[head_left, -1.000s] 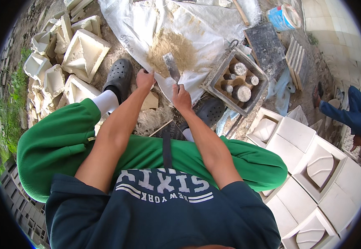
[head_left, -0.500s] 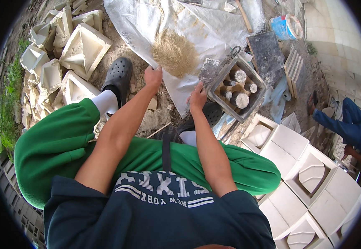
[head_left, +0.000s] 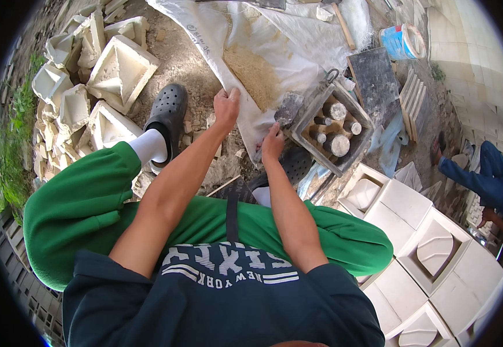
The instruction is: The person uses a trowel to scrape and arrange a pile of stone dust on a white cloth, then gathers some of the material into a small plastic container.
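My left hand [head_left: 226, 107] is closed on the edge of a white woven plastic sheet [head_left: 202, 32], lifting it into a fold. My right hand [head_left: 273, 142] pinches the same sheet at its near corner. On the sheet, a heap of tan sand-like powder [head_left: 254, 75] lies partly behind the raised fold. Just beyond my right hand sits a dusty flat plate [head_left: 289, 108], perhaps a trowel blade. To its right stands a grey rectangular mould box [head_left: 353, 95], with several round pegs [head_left: 337, 144] upright inside.
Broken cream-coloured cast blocks [head_left: 121, 72] are piled at the left. Finished pale blocks [head_left: 437, 246] stand in rows at the lower right. A dark board [head_left: 374, 75], a slatted piece [head_left: 412, 101] and a blue-and-white bucket [head_left: 402, 41] lie beyond the box. Another person's leg [head_left: 471, 173] shows far right.
My left hand has moved right and slightly up, drawing the sheet's edge inward over the powder. The heap looks narrower and shifted right. My right hand stays almost in place.
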